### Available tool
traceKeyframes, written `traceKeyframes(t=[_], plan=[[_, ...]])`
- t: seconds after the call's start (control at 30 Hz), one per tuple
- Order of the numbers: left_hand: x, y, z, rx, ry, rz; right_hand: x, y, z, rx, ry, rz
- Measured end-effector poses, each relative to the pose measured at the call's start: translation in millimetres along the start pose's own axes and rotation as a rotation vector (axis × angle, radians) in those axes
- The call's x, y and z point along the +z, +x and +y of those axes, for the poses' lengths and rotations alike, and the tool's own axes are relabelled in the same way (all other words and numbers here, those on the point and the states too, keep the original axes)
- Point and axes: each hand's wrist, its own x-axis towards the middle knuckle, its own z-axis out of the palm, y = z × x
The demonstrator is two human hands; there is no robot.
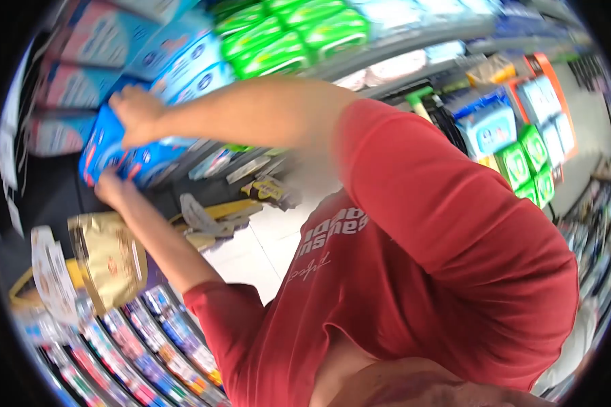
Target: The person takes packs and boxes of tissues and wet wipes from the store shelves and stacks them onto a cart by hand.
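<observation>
A bright blue soft pack (103, 144) with red and white print is between my two hands at the shelf on the left. My right hand (137, 117) grips it from above, fingers bent over its top edge. Lower down, my left hand (111, 188) is closed on its bottom edge; some of those fingers are hidden. Light blue and pink packs (78, 85) stand right beside it, and more light blue packs (190, 64) with round dark logos lie behind my right hand. The print is too blurred to read.
Green packs (285, 34) fill the shelf to the right of the blue ones. A gold pouch (108, 258) hangs near my left forearm. Rows of small colourful packages (142, 332) line the lower left. Further packs, including green ones (523, 163), stand at the far right.
</observation>
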Motion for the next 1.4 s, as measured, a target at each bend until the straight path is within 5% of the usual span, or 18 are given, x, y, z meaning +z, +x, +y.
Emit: traceKeyframes(t=[0.07, 0.2, 0.33, 0.4, 0.47, 0.53, 0.6, 0.63, 0.67, 0.77, 0.83, 1.0, 1.23, 1.4], plan=[[-22, 42, -31, 0.113, -0.12, -0.091, -17, -14, -12, -0.058, 0.041, 0.069], [-14, -55, -6, 0.137, -0.138, -0.192, -50, -51, -20, -0.071, 0.171, 0.144], [-13, -121, -10, 0.386, -0.173, -0.085, -99, -108, -20, -0.093, 0.21, 0.228], [-17, -144, -31, 0.598, -0.038, -0.196, -126, -138, -16, -0.078, 0.232, 0.281], [21, -230, -10, 0.509, -0.246, -0.227, -158, -171, -10, -0.064, 0.183, 0.367], [39, -277, -7, 0.406, -0.447, -0.239, -199, -207, -5, 0.138, 0.212, 0.343], [46, -296, -29, 0.695, -0.311, -0.459, -243, -242, -5, 0.349, 0.337, 0.359], [53, -297, -41, 0.689, -0.264, -0.51, -259, -259, 0, 0.442, 0.311, 0.398], [72, -342, -18, 0.467, -0.278, -0.507, -274, -275, 2, 0.535, 0.288, 0.439], [103, -379, -26, 0.561, -0.229, -0.681, -325, -323, -11, 0.667, 0.404, 0.647], [116, -423, -10, 0.364, -0.078, -1.037, -353, -354, -18, 0.806, 0.685, 0.793], [176, -500, -14, 0.193, -0.178, -1.766, -410, -435, -14, 0.782, 0.625, 1.069], [236, -658, -18, -0.104, -0.235, -2.072, -494, -531, -20, 0.879, 0.345, 1.365], [263, -742, -28, -0.124, -0.21, -2.162, -551, -577, -16, 0.959, 0.063, 1.445]])
